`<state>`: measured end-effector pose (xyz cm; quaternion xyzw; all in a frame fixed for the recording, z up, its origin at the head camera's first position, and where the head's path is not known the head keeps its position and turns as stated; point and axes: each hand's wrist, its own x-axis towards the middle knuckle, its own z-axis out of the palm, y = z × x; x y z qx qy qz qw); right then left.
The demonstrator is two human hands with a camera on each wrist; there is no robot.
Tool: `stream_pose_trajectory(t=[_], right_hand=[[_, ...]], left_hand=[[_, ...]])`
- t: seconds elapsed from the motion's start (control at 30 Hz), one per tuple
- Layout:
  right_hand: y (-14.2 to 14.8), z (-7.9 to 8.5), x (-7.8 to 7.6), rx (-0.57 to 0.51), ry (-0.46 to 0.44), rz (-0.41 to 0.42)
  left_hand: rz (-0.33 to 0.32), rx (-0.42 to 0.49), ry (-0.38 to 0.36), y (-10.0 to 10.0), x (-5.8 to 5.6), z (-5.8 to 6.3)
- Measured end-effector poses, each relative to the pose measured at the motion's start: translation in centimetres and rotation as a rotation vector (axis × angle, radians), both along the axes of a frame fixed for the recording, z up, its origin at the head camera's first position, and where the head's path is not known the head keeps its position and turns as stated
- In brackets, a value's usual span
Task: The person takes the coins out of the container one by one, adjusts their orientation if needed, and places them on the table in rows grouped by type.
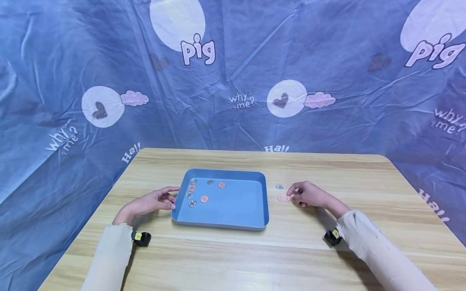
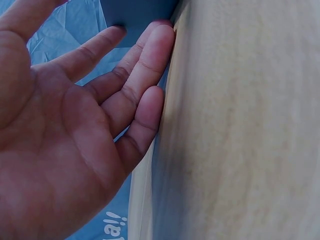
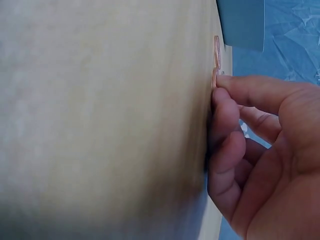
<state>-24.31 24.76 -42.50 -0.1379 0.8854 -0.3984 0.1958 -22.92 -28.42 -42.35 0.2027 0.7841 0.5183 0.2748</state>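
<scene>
Left of centre on the table lies a shallow blue tray (image 1: 233, 223) with several silver coins (image 1: 192, 203) and copper coins (image 1: 204, 199) spread over its left half. My left hand (image 1: 154, 202) is at the tray's left wall, fingers relaxed and fingertips (image 2: 157, 47) right against it. To the right of the tray, my right hand (image 1: 307, 195) pinches a copper coin (image 3: 214, 79) between thumb and finger, low over the wood. Just beside that one lies another copper coin (image 1: 282, 198), with a silver coin (image 1: 279, 187) behind it.
A light wooden table (image 1: 233, 262) carries everything, its back edge meeting a blue printed cloth (image 1: 233, 121) that hangs behind and at both sides. Black wrist cameras (image 1: 142, 238) sit at both cuffs, close over the tabletop.
</scene>
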Motion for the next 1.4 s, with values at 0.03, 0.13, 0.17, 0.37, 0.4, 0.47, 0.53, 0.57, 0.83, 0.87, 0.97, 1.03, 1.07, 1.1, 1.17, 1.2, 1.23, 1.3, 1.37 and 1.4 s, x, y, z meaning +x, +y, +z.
stream_pose_trajectory(t=[0.03,0.13,0.17,0.37,0.4,0.47,0.53,0.57,0.83,0.87,0.97,1.03,1.07,1.1,1.17,1.2,1.23,1.3,1.37,1.4], right_hand=[[0.1,-0.1,0.0,-0.009,-0.001,0.005],[0.4,-0.2,-0.1,-0.036,-0.024,0.0],[0.5,-0.2,-0.1,-0.045,-0.03,0.001],[0.9,0.7,-0.1,-0.138,-0.069,-0.049],[0.9,1.1,0.0,-0.159,-0.066,-0.059],[0.7,2.1,-0.2,-0.198,-0.056,-0.067],[0.4,3.3,-0.4,-0.238,-0.053,-0.065],[0.1,4.0,-0.5,-0.257,-0.051,-0.059],[-3.0,7.2,-1.1,-0.309,-0.026,0.001],[-3.5,7.3,-1.2,-0.306,-0.021,0.007],[-5.2,7.5,-1.6,-0.287,-0.003,0.025],[-6.3,7.5,-2.0,-0.276,0.008,0.039],[-6.9,7.5,-2.2,-0.271,0.011,0.041],[-7.6,7.5,-2.4,-0.269,0.014,0.047],[-8.9,7.5,-2.7,-0.269,0.021,0.057],[-9.5,7.4,-2.9,-0.27,0.024,0.062],[-10.1,7.3,-3.0,-0.275,0.024,0.069],[-11.3,7.1,-3.3,-0.291,0.021,0.077],[-12.4,6.8,-3.5,-0.312,0.015,0.078],[-12.8,6.7,-3.6,-0.324,0.011,0.075]], left_hand=[[0.0,0.002,-0.001,0.0,0.0,0.0],[0.0,0.001,-0.003,0.0,0.0,0.1],[0.0,0.0,-0.005,0.0,-0.1,0.1],[-0.001,-0.007,-0.011,0.0,-0.1,0.2],[-0.001,-0.009,-0.009,-0.1,0.0,0.2],[0.002,-0.013,-0.008,-0.1,0.0,0.2],[0.006,-0.014,-0.009,-0.1,0.1,0.3],[0.007,-0.017,-0.008,-0.1,0.1,0.3],[0.032,-0.07,0.007,0.2,0.0,0.4],[0.033,-0.074,0.008,0.3,-0.1,0.5],[0.026,-0.079,0.015,0.3,-0.1,0.4],[0.023,-0.08,0.016,0.3,-0.1,0.4],[0.025,-0.081,0.015,0.3,-0.1,0.4],[0.027,-0.082,0.014,0.3,-0.1,0.4],[0.031,-0.082,0.011,0.3,-0.1,0.4],[0.032,-0.081,0.01,0.3,-0.1,0.4],[0.031,-0.077,0.007,0.3,0.0,0.4],[0.033,-0.075,0.001,0.3,0.0,0.4],[0.034,-0.076,-0.001,0.3,0.0,0.4],[0.034,-0.076,0.0,0.3,0.0,0.4]])
